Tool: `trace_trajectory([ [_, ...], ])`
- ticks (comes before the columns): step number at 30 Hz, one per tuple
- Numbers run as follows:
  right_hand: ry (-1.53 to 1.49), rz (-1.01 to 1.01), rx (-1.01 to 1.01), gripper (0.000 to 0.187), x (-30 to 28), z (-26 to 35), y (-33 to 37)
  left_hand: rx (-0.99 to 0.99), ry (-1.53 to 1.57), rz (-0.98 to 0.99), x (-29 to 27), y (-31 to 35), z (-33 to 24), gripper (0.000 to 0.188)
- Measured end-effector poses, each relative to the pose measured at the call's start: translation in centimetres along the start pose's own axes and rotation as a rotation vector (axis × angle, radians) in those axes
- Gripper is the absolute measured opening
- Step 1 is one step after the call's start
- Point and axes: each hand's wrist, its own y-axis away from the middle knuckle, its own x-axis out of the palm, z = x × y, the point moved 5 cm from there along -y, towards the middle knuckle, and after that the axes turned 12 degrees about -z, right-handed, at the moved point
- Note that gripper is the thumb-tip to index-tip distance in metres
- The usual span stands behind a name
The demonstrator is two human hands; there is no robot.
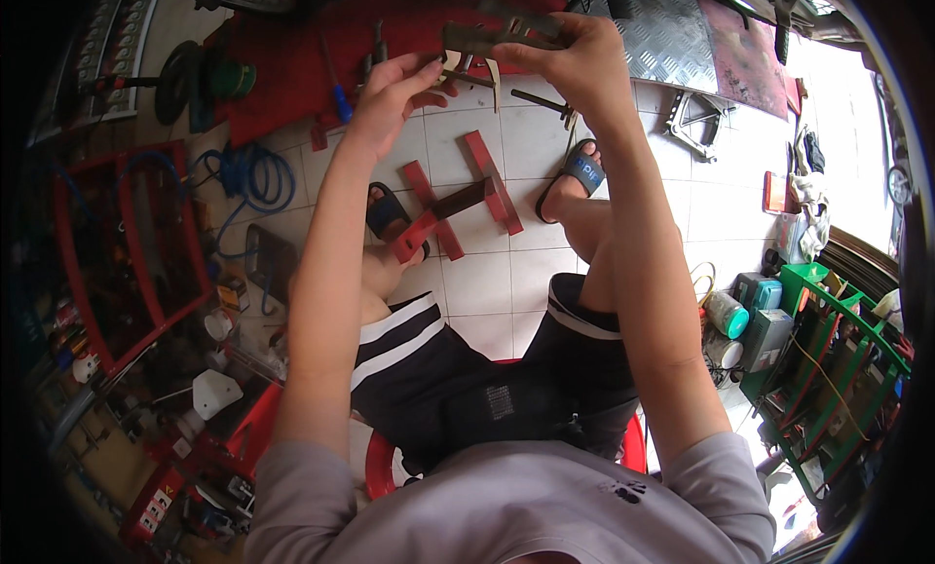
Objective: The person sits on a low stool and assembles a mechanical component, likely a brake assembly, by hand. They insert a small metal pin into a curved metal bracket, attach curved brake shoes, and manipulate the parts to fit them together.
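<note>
Both my arms reach up to the far edge of the view. My right hand (pixel 584 62) grips a dark, flat metal part (pixel 472 40) between thumb and fingers; its far side is blurred and partly lost in shadow. Close by on the left, my left hand (pixel 394 96) has its fingers curled around one end of a thin brass-coloured rod (pixel 469 78), just below the metal part. Whether the rod touches that part I cannot tell. A screwdriver (pixel 341 101) with a blue handle lies left of my left hand, at the edge of a red platform (pixel 278 77).
A red metal stand (pixel 458 199) sits on the tiled floor between my feet. Blue hose (pixel 248 174) lies coiled at left beside a red frame (pixel 141 252). Toward the right are a green tool rack (pixel 828 301), a jar with a teal lid (pixel 726 314) and a metal bracket (pixel 693 126).
</note>
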Motion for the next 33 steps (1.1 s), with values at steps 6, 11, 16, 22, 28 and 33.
trace_trajectory([
  [6,-0.040,0.033,-0.004,0.036,0.1,-0.4,-0.1,-0.192,-0.171,-0.082,-1.3,0.2,0.5,0.043],
  [11,-0.147,0.037,0.019,0.037,-0.1,-1.1,-0.4,-0.143,-0.066,-0.156,-0.6,0.4,0.0,0.052],
  [16,-0.184,0.036,0.034,0.037,-0.2,-1.1,-0.6,-0.137,-0.064,-0.113,-1.7,0.1,0.5,0.054],
  [22,-0.220,0.027,0.098,0.033,-0.6,-1.6,-0.8,-0.130,-0.043,-0.118,-1.5,0.2,0.0,0.052],
  [28,-0.190,0.028,0.098,0.031,-1.0,-2.0,-1.0,-0.096,-0.036,-0.042,-0.6,0.3,-0.6,0.050],
  [33,-0.194,0.050,0.103,0.029,-1.0,-2.5,-1.1,-0.053,-0.052,-0.081,-0.1,0.6,-1.2,0.048],
])
